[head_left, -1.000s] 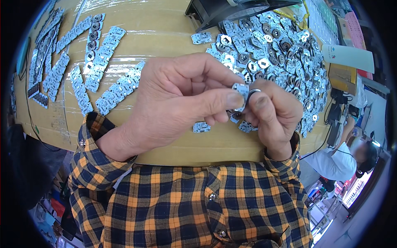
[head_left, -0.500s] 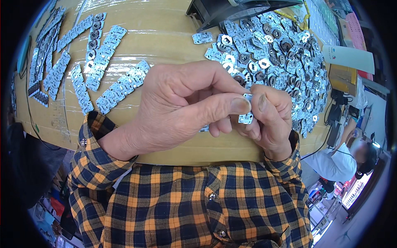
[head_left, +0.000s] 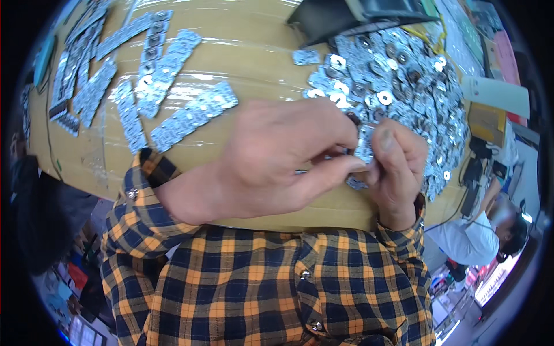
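One small circuit board (head_left: 365, 144) sits pinched in the right grip (head_left: 399, 173); the left grip (head_left: 280, 153) is nearly closed beside it, blurred, hold undetermined. Beyond both: one loose board (head_left: 306, 56), plus a pile (head_left: 398, 86) too overlapped to count, partly hidden behind the right grip.

Shows as a small, oblong, pale blue-silver circuit board (head_left: 365, 144), blurred; sits between two and three o'clock from centre, long side running roughly twelve to six, gripped at three o'clock by the right fingers (head_left: 388, 144).
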{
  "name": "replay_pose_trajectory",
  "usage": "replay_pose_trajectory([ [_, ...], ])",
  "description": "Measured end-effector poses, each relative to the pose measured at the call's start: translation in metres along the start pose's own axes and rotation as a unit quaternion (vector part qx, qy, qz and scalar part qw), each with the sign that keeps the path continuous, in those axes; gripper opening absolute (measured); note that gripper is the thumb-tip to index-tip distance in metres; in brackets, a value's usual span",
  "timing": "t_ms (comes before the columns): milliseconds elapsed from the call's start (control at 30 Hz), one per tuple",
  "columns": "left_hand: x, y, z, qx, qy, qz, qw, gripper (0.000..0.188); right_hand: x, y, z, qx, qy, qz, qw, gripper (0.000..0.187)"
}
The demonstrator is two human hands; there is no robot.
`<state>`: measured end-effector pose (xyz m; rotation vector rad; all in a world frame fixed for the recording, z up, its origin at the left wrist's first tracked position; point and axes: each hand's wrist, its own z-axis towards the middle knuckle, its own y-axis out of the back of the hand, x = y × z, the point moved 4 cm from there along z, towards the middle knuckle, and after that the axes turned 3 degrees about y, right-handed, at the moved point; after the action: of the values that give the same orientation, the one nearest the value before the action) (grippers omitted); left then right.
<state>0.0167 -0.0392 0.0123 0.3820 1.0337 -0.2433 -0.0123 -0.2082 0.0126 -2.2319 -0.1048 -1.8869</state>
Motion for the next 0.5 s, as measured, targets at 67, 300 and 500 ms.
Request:
replay_pose_trajectory([
  [67, 0.009, -0.007, -0.002, 0.003, -0.069, 0.050, 0.996, 0.026, 0.005, 0.002, 0.002, -0.120, 0.083, -0.188, 0.971, 0.031],
  [300, 0.000, 0.050, 0.001, -0.040, -0.015, 0.338, 0.940, 0.030, 0.002, -0.006, 0.000, -0.029, 0.090, -0.102, 0.990, 0.029],
  [500, -0.005, 0.089, -0.007, 0.062, 0.194, 0.402, 0.893, 0.029, -0.015, -0.050, -0.007, 0.288, 0.107, -0.018, 0.951, 0.029],
])
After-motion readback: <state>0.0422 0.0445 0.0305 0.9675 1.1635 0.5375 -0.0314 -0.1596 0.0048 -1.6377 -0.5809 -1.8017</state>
